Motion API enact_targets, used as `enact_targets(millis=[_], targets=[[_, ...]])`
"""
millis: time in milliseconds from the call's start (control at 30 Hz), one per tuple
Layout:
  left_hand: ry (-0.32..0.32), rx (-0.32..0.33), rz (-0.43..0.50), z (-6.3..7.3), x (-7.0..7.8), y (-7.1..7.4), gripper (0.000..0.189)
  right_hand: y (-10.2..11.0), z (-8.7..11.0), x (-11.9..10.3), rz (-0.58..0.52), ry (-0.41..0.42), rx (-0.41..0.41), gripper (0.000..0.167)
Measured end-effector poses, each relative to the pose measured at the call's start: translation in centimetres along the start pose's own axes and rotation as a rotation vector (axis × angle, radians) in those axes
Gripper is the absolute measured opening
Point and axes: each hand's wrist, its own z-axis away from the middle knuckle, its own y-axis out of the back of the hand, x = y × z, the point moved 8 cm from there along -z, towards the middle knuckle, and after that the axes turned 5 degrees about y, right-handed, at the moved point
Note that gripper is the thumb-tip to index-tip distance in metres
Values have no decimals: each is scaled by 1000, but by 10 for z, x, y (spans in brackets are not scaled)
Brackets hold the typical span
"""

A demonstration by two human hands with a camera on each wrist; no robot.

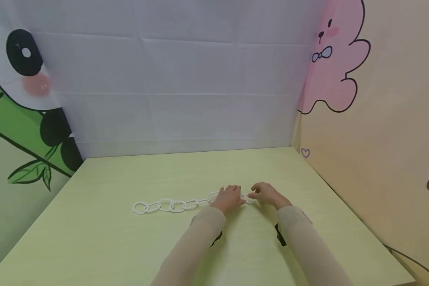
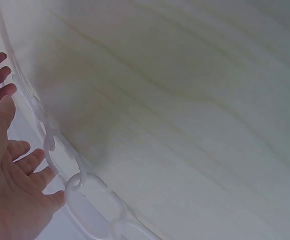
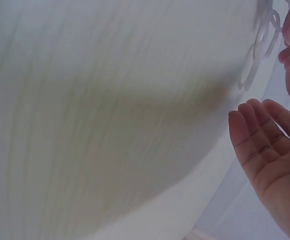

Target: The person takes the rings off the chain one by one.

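A chain of white oval links (image 1: 177, 211) lies in a row across the table. My left hand (image 1: 228, 200) is palm down over the chain's right part, its fingers spread and covering some links. Just off the chain's right end is my right hand (image 1: 269, 195), its fingers loosely bent with nothing visible between them. In the left wrist view, white links (image 2: 83, 172) pass close beside the fingertips; whether they touch is unclear. The right wrist view has the right hand (image 3: 280, 160) with fingers extended, apart from the links (image 3: 257, 50).
The pale yellow-green table (image 1: 103, 246) meets a creased white sheet (image 1: 189, 119) at its back edge. Walls with painted cartoon figures stand at both sides. A dark cable (image 1: 412, 260) runs along the lower right, by the table's edge.
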Motion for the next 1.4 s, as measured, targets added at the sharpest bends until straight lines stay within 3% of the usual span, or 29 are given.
enact_targets(millis=[300, 400, 700, 1100, 1400], targets=[[1, 14, -72, -4, 3, -6, 52, -3, -2, 10, -55, -22, -2, 38], [10, 32, -88, -3, 4, -4, 49, -8, -8, 20, -76, 18, -8, 41], [30, 52, -136, -5, 4, -5, 27, -7, 4, 5, -152, -85, 14, 28], [33, 89, -265, -10, 2, -8, 14, -13, 0, 9, -183, -102, 25, 23], [11, 128, -237, -8, 0, -5, 15, -14, 0, 11, -197, -113, 34, 22]])
